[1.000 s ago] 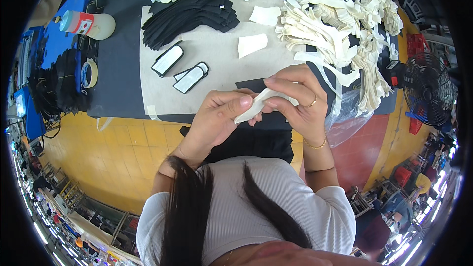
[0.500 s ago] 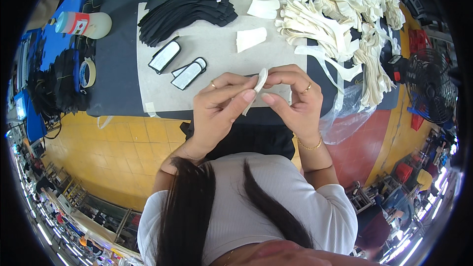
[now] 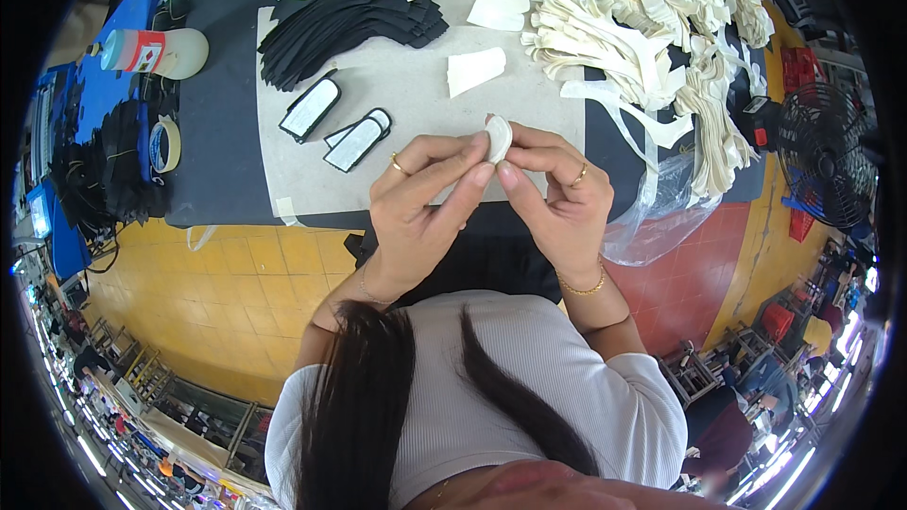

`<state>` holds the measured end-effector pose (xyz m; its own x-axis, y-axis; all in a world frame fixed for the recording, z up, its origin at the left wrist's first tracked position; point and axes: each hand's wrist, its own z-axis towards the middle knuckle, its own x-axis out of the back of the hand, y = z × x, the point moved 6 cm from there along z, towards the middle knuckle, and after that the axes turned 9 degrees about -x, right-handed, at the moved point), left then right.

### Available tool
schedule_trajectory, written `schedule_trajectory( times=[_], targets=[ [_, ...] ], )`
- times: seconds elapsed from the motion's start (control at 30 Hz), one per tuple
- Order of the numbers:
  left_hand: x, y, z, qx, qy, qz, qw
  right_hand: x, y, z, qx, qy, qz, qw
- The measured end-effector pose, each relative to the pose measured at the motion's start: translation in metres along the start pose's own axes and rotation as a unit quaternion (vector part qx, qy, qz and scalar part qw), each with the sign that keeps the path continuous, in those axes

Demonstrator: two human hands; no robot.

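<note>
A small cream fabric piece (image 3: 499,139) with a rounded end is pinched between my two hands above the table's near edge. My left hand (image 3: 422,191) grips its left side between thumb and fingers. From the other side, my right hand (image 3: 557,179) holds it with thumb and fingertips. Its lower part is hidden behind my fingers. Beyond my left hand, dark-edged tabs with pale faces (image 3: 357,140) lie on the grey sheet (image 3: 406,85), and another such tab (image 3: 310,110) sits farther left. Two flat cream pieces lie ahead, the nearer cream piece (image 3: 475,72) just beyond my fingertips.
A fanned stack of black fabric pieces (image 3: 354,24) covers the far left of the sheet. Bundles of cream cut pieces (image 3: 605,47) fill the right side. A bottle (image 3: 156,52) and a tape roll (image 3: 165,144) are at left; a black fan (image 3: 825,156) stands at right.
The cream piece has turned from nearly edge-on to show its rounded face. My right thumb and fingers have closed in on it, and the hands are nearer each other.
</note>
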<state>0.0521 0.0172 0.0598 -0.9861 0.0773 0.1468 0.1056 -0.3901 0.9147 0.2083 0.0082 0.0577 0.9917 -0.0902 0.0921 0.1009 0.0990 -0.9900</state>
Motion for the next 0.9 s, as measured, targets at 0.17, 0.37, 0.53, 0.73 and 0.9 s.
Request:
schedule_trajectory(
  times=[0.17, 0.37, 0.53, 0.73, 0.9],
  targets=[
    [0.0, -0.006, 0.001, 0.021, -0.004, -0.002, 1.0, 0.003, 0.003, 0.001, -0.06, -0.004, -0.013, 0.998],
    [-0.002, -0.016, 0.0, 0.088, -0.006, -0.05, 0.995, 0.006, 0.011, 0.006, -0.079, -0.015, 0.003, 0.997],
    [-0.006, -0.02, -0.004, 0.141, 0.003, -0.123, 0.982, 0.005, 0.018, 0.005, -0.103, -0.027, 0.031, 0.994],
    [-0.005, -0.038, -0.012, 0.277, -0.007, -0.187, 0.943, 0.002, 0.018, 0.004, -0.104, -0.045, 0.066, 0.991],
    [-0.007, -0.039, -0.017, 0.301, -0.01, -0.208, 0.931, 0.002, 0.015, 0.001, -0.116, -0.045, 0.061, 0.99]
  ],
)
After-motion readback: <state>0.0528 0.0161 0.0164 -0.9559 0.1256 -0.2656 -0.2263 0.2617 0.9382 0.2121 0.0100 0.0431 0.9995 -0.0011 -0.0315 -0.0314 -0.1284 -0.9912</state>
